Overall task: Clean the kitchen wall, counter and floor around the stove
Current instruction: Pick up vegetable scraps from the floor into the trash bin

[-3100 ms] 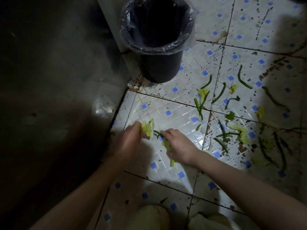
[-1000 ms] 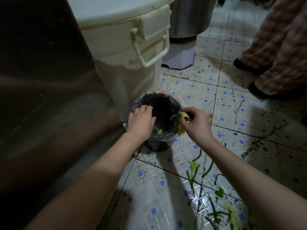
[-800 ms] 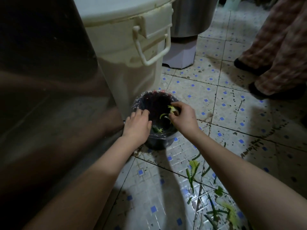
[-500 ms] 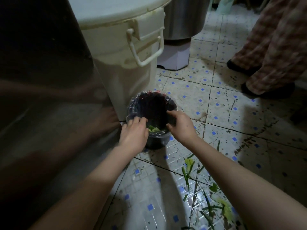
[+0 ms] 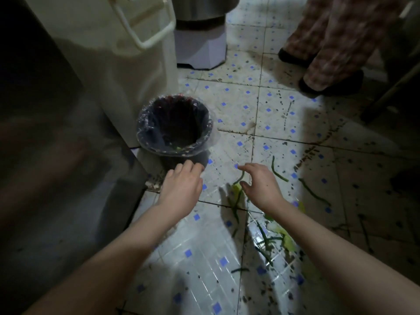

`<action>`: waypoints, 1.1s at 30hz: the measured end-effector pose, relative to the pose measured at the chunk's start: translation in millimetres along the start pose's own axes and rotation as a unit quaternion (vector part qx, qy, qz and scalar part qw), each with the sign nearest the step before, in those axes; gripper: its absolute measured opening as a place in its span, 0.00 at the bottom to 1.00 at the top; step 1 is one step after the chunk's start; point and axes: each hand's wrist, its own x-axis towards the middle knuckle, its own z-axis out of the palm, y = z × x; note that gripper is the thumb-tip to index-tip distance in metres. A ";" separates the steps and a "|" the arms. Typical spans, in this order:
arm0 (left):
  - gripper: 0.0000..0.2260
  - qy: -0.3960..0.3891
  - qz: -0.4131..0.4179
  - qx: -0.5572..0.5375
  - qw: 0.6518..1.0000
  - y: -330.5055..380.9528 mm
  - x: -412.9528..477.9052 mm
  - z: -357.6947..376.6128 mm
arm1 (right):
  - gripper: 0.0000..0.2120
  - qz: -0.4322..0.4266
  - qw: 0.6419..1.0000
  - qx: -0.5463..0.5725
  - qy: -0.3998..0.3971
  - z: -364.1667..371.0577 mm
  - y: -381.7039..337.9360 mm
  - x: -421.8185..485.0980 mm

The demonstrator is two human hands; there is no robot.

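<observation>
**Step.** We judge it to be gathering scraps (image 5: 276, 241) off the floor (image 5: 204, 258) for the bin (image 5: 210, 128). To do it well, we bunch limp leaves and thin strips together before lifting. We take the wet pile closest to us as well as the loose pieces. We carry each handful low over the rim so nothing falls back.

**Left hand** (image 5: 181, 186). Palm down, fingers loosely bent, holding nothing. The fingertips are just beside the bin's base; we cannot tell whether they touch it.

**Right hand** (image 5: 261, 186). Fingers spread and lightly curved, thumb apart, empty. It is poised over a leaf (image 5: 236, 192) and a short green strip; we cannot tell whether it touches them.

**Strips** (image 5: 274, 167). More of them lie on the tiles to the right of the right hand, apart from one another.

**Bin.** Dark, upright, lined with clear film, just beyond the left hand. A few green bits show inside.

**Beyond.** A white tub (image 5: 113, 64) stands directly behind the bin. A person's legs (image 5: 329, 42) stand at far right, well apart from the work.
</observation>
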 end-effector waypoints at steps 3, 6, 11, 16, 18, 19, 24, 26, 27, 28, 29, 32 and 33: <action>0.13 -0.038 0.025 0.017 0.999 12.0 -7.0 26.1 | 0.21 0.017 1.000 -0.006 -0.011 11.1 21.6 -24.9; 0.13 -0.068 0.051 0.030 0.996 23.8 -10.2 49.6 | 0.18 0.022 0.999 -0.029 -0.022 20.9 42.7 -48.8; 0.14 -0.099 0.084 0.037 0.991 46.8 -9.1 80.1 | 0.18 0.040 0.996 -0.055 -0.061 34.7 69.7 -83.4; 0.13 -0.116 0.113 0.047 0.986 65.8 -9.4 104.7 | 0.18 0.048 0.994 -0.055 -0.081 42.7 83.9 -108.5; 0.13 -0.127 0.122 0.054 0.983 72.1 -9.6 113.8 | 0.23 0.065 0.993 -0.047 -0.087 46.1 89.4 -118.6; 0.13 -0.133 0.126 0.054 0.982 74.4 -9.9 117.6 | 0.25 0.068 0.992 -0.048 -0.094 47.6 92.5 -122.7; 0.12 -0.155 0.141 0.062 0.976 79.0 -15.1 131.9 | 0.28 0.072 0.989 -0.033 -0.123 55.8 101.3 -135.2; 0.13 -0.169 0.146 0.072 0.972 79.7 -18.3 136.0 | 0.26 0.064 0.989 -0.024 -0.131 62.7 101.9 -137.6; 0.14 -0.176 0.148 0.079 0.970 79.1 -20.1 137.8 | 0.24 0.059 0.988 -0.024 -0.137 66.7 101.4 -138.3; 0.15 -0.182 0.150 0.086 0.968 78.1 -22.6 139.3 | 0.23 0.055 0.988 -0.026 -0.143 70.8 100.3 -138.8; 0.16 -0.189 0.153 0.095 0.965 76.8 -25.7 140.6 | 0.23 0.053 0.987 -0.027 -0.147 74.9 99.5 -139.0; 0.17 -0.203 0.158 0.106 0.960 71.4 -35.3 143.1 | 0.28 0.058 0.987 -0.043 -0.145 83.0 97.2 -139.1; 0.17 -0.203 0.157 0.107 0.961 69.1 -37.5 143.5 | 0.31 0.051 0.987 -0.064 -0.140 85.4 97.5 -138.5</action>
